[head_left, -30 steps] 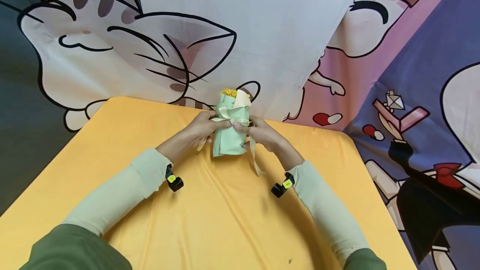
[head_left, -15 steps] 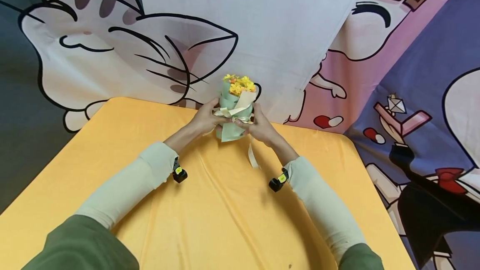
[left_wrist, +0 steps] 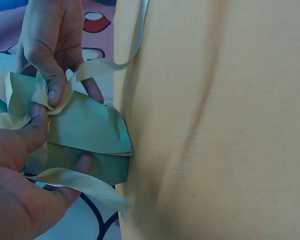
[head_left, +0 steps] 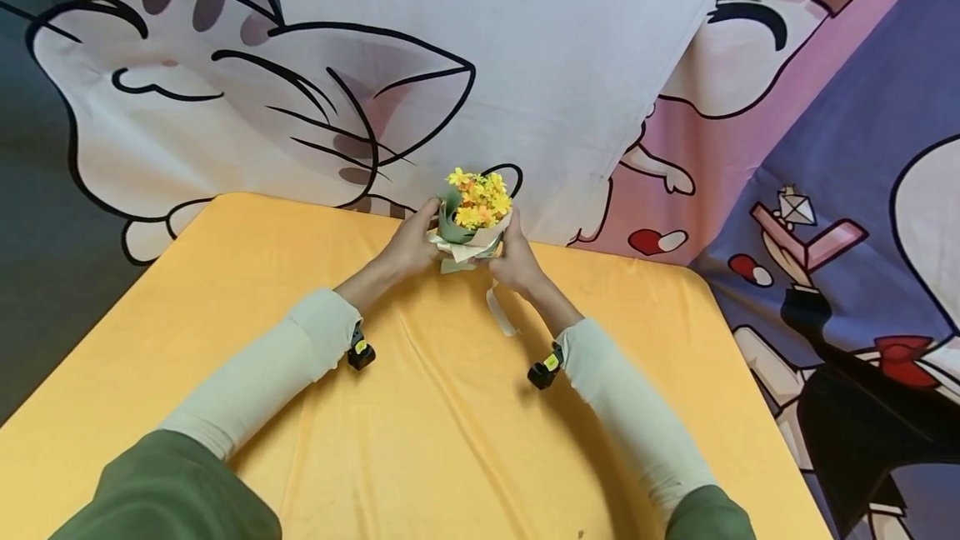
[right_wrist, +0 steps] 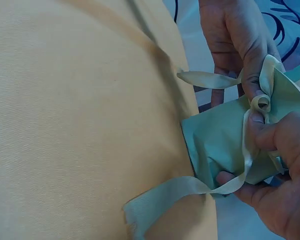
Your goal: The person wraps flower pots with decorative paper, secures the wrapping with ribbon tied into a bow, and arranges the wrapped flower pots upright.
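Observation:
Both hands hold a small bouquet of yellow and orange flowers (head_left: pixel 480 205) near the table's far edge. Its blooms face the head camera, and pale green wrapping paper (left_wrist: pixel 85 122) surrounds them. A cream ribbon (right_wrist: pixel 182 187) is tied round the paper, with its loose tails hanging. The left hand (head_left: pixel 412 242) grips the bouquet's left side and the right hand (head_left: pixel 516 255) its right side. In the wrist views, both thumbs press at the ribbon's knot (right_wrist: pixel 261 103), while fingers curl behind the paper. The bouquet's lower end is mostly hidden in the head view.
A yellow cloth (head_left: pixel 390 432) covers the table. Behind it hangs a printed backdrop (head_left: pixel 555 65) with a cartoon cat and other figures. Each wrist carries a small black camera, one on the left (head_left: pixel 362 353) and one on the right (head_left: pixel 543 368).
Both hands have tipped the bouquet's top toward the head camera. First the green wrapper's side faced it; now the flowers do. The ribbon tail has shifted slightly left.

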